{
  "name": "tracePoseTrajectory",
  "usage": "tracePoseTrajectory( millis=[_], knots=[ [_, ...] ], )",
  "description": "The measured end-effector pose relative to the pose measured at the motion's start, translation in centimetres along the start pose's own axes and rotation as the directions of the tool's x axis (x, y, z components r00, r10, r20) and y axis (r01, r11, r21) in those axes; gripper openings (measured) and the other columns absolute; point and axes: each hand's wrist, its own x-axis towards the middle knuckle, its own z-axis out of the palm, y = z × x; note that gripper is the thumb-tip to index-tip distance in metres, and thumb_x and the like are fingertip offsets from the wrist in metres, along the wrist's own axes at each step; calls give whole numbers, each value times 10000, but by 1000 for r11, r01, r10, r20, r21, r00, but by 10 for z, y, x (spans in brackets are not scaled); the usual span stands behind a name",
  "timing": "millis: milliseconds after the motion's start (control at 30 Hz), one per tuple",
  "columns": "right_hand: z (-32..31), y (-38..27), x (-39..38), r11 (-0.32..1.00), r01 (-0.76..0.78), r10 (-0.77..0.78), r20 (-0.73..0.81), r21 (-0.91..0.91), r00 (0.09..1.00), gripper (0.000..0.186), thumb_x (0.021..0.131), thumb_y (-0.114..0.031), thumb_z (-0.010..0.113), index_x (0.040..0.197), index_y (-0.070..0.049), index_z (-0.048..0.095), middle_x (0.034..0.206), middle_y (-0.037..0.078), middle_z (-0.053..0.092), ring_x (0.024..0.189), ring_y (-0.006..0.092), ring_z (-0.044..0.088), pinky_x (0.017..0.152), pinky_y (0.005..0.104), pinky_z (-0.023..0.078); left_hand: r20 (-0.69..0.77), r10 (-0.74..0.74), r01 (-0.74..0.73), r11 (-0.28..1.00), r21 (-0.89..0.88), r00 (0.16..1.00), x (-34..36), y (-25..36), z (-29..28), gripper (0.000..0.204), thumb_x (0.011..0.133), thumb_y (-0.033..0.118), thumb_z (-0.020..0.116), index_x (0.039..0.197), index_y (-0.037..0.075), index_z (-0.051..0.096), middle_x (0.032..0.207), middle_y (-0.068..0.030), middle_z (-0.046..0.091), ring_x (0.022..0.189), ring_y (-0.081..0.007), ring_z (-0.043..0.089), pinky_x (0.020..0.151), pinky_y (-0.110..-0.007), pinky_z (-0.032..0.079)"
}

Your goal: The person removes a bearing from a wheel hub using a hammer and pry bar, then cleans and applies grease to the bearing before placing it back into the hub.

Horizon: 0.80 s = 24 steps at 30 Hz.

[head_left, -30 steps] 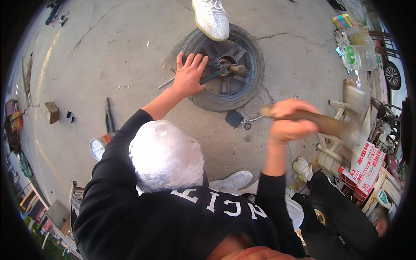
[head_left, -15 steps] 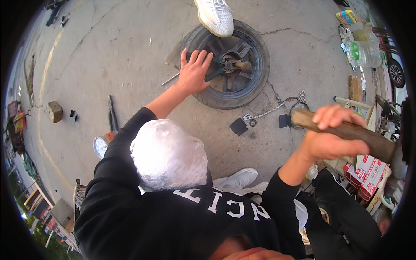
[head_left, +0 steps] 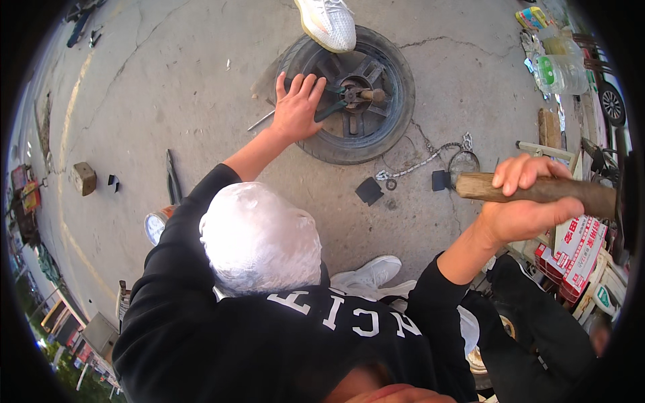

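Farther out to the right than a second ago, the right hand has its fingers wrapped around a thick brown wooden handle, whose far end runs into the dark rim of the view. The left hand keeps its fingers closed over dark-green-handled metal pliers, their head at the hub of a black-tyred spoked wheel lying flat on the grey concrete floor.

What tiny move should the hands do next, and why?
Maybe bring the wooden-handled tool over the wheel, carefully: the right hand holds it off to the side, while the left hand has pliers with their jaws at the wheel's middle.
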Motion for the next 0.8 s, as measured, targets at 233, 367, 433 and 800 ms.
tracePoseTrajectory(
  millis=[233,367,433,800],
  knots=[
    [-5,152,-120,534,-745,815,10,-400,579,425,1018,-426,465,928,-12,495,566,15,465,382,107,446,358,266,378,48,6,-7,999,32,999,3,4,3,889,576,283,799,1373,77,462,1318,-99,459,1286,-284,396,1138,-595,122],
    [-21,122,-91,681,-699,707,-52,-219,705,435,1018,-446,455,946,-17,477,599,23,467,382,109,435,357,267,388,56,-6,3,998,57,998,3,3,3,902,570,290,809,1375,81,461,1329,-101,457,1297,-281,390,1143,-584,118],
    [-23,101,-60,821,-552,548,-70,-147,834,450,1019,-458,444,942,-15,468,612,31,459,415,110,445,383,266,402,60,-22,20,999,48,998,5,3,3,890,579,286,810,1372,83,463,1322,-100,458,1299,-281,385,1146,-585,112],
    [-126,166,-75,668,-735,655,-379,-115,654,462,996,-496,466,871,-52,477,604,29,446,457,136,454,411,306,396,64,4,-4,1000,13,998,7,17,-24,865,587,254,795,1379,137,468,1334,-138,429,1305,-330,361,1139,-615,83]
  ],
)
